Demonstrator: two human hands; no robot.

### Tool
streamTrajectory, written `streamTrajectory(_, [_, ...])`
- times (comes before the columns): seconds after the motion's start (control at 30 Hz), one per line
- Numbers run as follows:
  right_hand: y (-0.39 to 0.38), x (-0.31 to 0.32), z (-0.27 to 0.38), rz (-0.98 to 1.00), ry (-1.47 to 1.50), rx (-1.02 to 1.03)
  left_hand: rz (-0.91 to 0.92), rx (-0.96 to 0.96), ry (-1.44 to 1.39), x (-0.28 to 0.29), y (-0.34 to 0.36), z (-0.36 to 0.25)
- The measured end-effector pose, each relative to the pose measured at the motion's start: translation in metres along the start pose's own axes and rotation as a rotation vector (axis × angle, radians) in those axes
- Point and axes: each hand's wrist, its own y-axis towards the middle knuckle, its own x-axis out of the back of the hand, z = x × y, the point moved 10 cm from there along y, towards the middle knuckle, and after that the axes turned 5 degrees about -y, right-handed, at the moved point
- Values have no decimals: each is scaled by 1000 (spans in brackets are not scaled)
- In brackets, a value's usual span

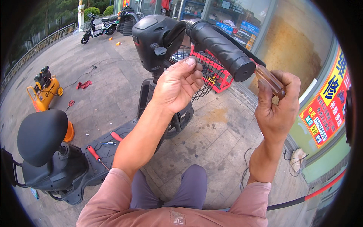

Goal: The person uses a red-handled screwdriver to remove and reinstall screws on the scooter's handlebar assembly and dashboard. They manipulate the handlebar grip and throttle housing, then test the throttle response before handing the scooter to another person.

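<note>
In front of me stands a black electric scooter, its handlebar grip point(223, 47) pointing toward my right. My right hand point(279, 104) holds a screwdriver by its translucent brown handle point(270, 80), close beside the outer end of the grip. The screwdriver's shaft is mostly hidden by the grip, so contact cannot be told. My left hand point(176, 85) is raised below the grip, thumb pressed to curled fingers; whatever may be pinched there is too small to make out. Just left of it is the dark front housing point(155, 36) with a key point(160, 50) in it.
A black wire basket point(206, 77) hangs at the scooter's front. Red-handled screwdrivers point(92, 152) lie on the footboard, ahead of the seat point(42, 137). A yellow air compressor point(47, 92), a red cloth point(84, 84) and red-handled pliers point(71, 103) are on the paving; a shopfront stands right.
</note>
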Motion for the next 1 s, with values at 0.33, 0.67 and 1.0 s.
streamTrajectory(0.33, [-14, -2, -22, 2, 120, -195, 64, 28, -111, -11, 9, 13])
streamTrajectory(0.67, [-66, -13, -21, -91, 561, -301, -10, 4, -205, -10, 5, 19])
streamTrajectory(1.0, [-68, -9, -19, -111, 561, -261, 30, 13, -243, -18, 4, 23])
